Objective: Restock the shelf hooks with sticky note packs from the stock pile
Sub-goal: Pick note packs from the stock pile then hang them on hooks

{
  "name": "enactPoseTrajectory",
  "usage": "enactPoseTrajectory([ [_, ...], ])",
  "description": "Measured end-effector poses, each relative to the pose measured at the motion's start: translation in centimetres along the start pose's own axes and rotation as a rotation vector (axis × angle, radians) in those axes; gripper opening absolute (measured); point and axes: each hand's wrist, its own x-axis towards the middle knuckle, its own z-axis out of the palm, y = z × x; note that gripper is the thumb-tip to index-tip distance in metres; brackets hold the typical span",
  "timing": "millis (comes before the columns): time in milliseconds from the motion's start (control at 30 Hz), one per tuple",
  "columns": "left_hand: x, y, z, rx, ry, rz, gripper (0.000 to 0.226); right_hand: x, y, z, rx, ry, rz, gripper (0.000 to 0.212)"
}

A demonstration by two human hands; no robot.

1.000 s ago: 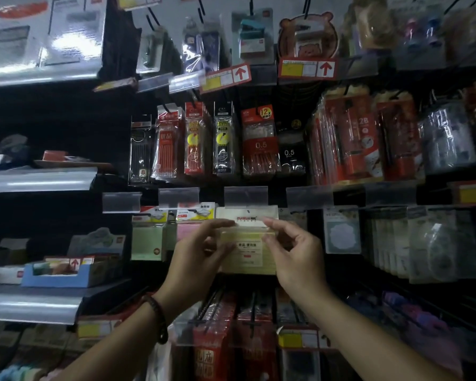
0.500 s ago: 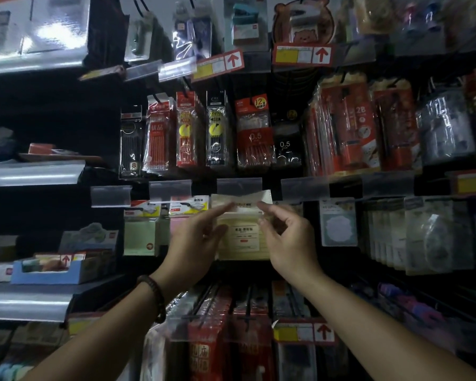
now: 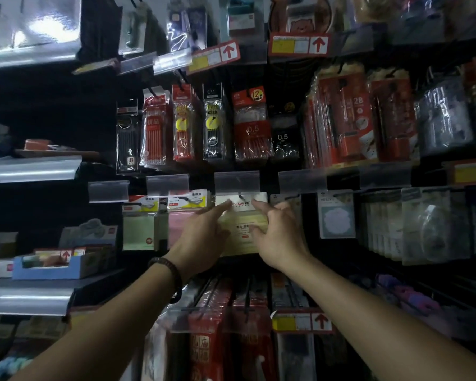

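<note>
L hand point(image 3: 201, 237) & R hand point(image 3: 279, 237): fingers loosely extended, tips touching yellow sticky note pack point(image 3: 242, 243). It hangs beside pink pack point(image 3: 179, 229)

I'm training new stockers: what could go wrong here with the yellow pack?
The left hand and right hand only lightly touch the yellow sticky note pack; if its hole isn't fully over the hook, it could drop. The clear label holder partly covers that hook, so seating is hard to check.
</note>
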Motion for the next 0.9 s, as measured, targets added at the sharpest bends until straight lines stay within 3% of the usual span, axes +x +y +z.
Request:
enactPoseTrajectory([
  [133,0.1,0.3,0.5,0.03,-0.088,-0.055,0.086,-0.5,-0.3,-0.4,-0.085,-0.155,0.068,0.084],
  [267,-2.8,1.1,0.6,0.046,-0.073,-0.062,0.09,-2.8,-0.1,-1.4,-0.083,-0.124,0.003,0.065],
  [467,-12.5,2.0,0.6,0.076,0.034,0.032,0.049,-11.0,1.9,-3.3,0.032,0.067,-0.194,0.015],
  [633,-25.9,4.6,2.4,-0.074,-0.086,0.157,0.013,-24.0,3.6,-5.0,0.202,0.097,-0.285,0.008],
  [733,-34.7,4.4,6.0,-0.116,-0.36,0.152,0.013,-33.0,6.0,-4.1,0.312,-0.103,-0.136,0.009],
  [900,-48.0,0.8,13.9,-0.115,-0.811,-0.088,0.017,-47.7,13.4,0.9,0.343,-0.626,0.455,0.013],
])
